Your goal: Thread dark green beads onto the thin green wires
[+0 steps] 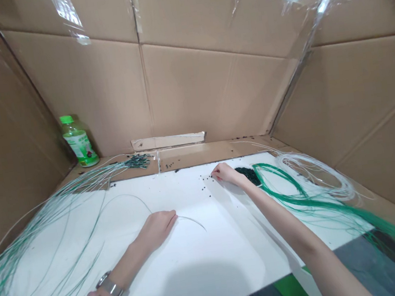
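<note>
My left hand [161,228] is closed on a thin pale strand [193,221], pinched between thumb and fingertips. One end of the strand sticks out to the right; the rest arcs away to the left behind the hand. Farther off, my right hand [224,172] has its fingertips pinched together at the board's surface, among small dark bead-like pieces [210,196]. Whatever lies between those fingertips is too small to make out. Just right of that hand is a heap of the same dark pieces [248,175], partly behind the wrist.
Green strands [287,197] and a coil of white strands [337,188] lie on the right. A bundle of strands with dark ends [137,161] spreads along the left. A green-capped bottle [81,146] stands at the back left. Cardboard walls [207,83] enclose the white board [195,274].
</note>
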`<state>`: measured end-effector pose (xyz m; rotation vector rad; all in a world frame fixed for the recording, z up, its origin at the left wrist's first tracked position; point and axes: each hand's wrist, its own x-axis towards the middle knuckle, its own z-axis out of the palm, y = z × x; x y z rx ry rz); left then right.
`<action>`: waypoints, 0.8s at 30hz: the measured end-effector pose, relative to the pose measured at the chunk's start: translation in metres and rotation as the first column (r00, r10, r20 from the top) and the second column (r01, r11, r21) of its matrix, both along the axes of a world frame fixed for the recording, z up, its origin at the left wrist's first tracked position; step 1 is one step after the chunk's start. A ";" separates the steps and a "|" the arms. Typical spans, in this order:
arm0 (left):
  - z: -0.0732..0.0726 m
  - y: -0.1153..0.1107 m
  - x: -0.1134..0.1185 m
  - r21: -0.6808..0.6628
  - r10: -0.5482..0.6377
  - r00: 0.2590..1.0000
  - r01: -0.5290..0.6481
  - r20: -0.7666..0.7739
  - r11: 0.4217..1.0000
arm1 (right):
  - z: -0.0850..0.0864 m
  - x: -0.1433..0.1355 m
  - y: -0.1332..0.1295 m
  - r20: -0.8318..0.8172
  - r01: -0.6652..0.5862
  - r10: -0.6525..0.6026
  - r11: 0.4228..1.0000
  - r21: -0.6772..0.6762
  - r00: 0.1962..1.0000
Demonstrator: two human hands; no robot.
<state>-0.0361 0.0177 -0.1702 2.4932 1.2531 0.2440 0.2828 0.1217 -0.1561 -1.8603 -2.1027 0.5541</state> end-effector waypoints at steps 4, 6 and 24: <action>0.001 -0.001 0.001 -0.004 0.005 1.000 -0.005 -0.001 1.000 | 0.001 -0.001 0.002 0.051 -0.004 0.007 0.998 -0.070 0.999; 0.002 -0.002 0.001 -0.006 0.007 1.000 -0.007 0.000 1.000 | 0.002 -0.001 0.003 0.070 0.000 0.006 0.996 -0.089 0.998; 0.002 -0.001 -0.002 -0.067 -0.004 0.998 0.009 0.070 0.998 | 0.012 -0.011 0.010 0.151 0.028 -0.012 0.995 -0.099 0.988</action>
